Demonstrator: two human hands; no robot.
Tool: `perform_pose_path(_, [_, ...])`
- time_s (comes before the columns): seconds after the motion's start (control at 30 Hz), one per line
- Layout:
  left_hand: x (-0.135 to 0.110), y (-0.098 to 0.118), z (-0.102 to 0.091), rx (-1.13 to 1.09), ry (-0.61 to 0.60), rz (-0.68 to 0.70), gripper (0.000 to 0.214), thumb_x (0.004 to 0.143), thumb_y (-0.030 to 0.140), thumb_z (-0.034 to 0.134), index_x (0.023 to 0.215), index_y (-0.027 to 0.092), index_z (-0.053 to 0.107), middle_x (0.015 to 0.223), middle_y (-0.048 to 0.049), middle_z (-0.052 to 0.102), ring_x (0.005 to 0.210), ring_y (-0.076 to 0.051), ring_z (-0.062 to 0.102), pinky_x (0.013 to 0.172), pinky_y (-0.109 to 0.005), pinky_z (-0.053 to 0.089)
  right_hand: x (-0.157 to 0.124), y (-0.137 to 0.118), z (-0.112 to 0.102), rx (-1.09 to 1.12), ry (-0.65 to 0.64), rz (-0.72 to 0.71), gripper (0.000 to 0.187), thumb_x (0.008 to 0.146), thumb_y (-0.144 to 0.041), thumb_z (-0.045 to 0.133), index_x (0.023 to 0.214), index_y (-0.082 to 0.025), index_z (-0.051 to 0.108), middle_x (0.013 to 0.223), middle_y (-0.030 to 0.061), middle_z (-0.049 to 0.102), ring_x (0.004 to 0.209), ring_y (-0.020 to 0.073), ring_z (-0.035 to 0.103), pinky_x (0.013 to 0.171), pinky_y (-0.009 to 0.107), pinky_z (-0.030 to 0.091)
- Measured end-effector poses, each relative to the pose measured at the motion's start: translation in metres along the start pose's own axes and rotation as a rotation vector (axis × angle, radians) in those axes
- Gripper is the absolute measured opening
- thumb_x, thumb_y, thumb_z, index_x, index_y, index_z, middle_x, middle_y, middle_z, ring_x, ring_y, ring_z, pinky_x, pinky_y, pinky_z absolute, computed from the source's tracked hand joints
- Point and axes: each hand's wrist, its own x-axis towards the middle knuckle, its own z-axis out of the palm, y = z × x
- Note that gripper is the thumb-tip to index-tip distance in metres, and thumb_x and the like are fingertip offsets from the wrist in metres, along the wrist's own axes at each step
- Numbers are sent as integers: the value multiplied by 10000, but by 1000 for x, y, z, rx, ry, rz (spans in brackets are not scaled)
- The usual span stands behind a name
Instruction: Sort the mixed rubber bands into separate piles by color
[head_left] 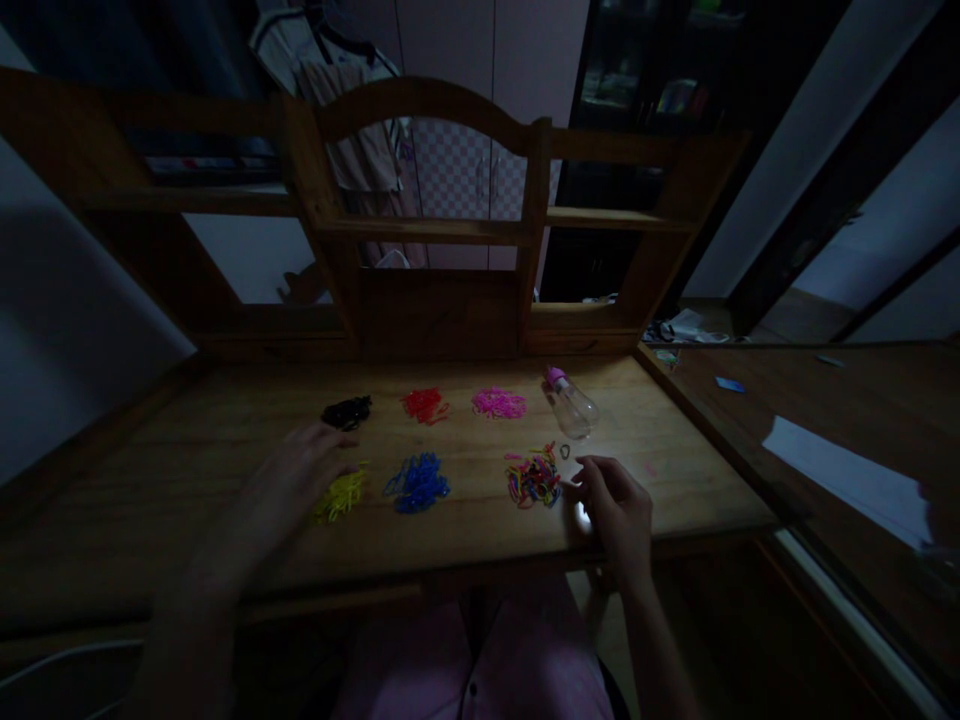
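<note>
My left hand [304,465] is over the left of the desk, fingers stretched and a little apart, between a black pile [347,411] and a yellow pile [341,496] that it partly covers. No held piece shows in it. My right hand [616,505] has thumb and fingertips pinched just right of a mixed-colour pile [534,478]; whatever they hold, if anything, is too small to make out. All the piles are small, thin, loop-like pieces. Blue [420,484], red [425,404] and pink [499,403] piles lie between the hands. A small dark ring-like piece [565,452] sits by my right fingertips.
A clear bottle with a pink cap [571,403] lies on its side at the right rear of the wooden desk [465,535]. A wooden shelf unit [442,232] rises behind. On the brown surface to the right are white paper [847,478] and a blue card [729,384].
</note>
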Motion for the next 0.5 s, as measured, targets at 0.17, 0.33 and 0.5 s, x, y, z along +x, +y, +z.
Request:
perform_pose_path(0.17, [8,104,37,-141,-175,174,239,941,295,447,1030,215,654,1079,-56,627,1017,-211,590,922,-359,461,1,-1,0,9,19,4,313,885,-461,575,940,-174,685,731,27,667,595,142,586,514,221,419])
perform_pose_path(0.33, [8,164,106,-281,-200,244,153,909,248,555,1039,209,624,1060,-45,602,1008,-199,566,895,-331,456,1,-3,0,37,-1,7,338,880,-469,572,945,-157,684,750,41,659,593,142,569,503,221,412])
perform_pose_path(0.5, [13,170,141,-226,-150,269,86,876,226,608,958,202,612,1033,-52,557,1032,-219,517,899,-346,442,1,-5,1,45,6,-13,318,889,-459,566,926,-165,683,749,32,653,622,144,570,548,228,430])
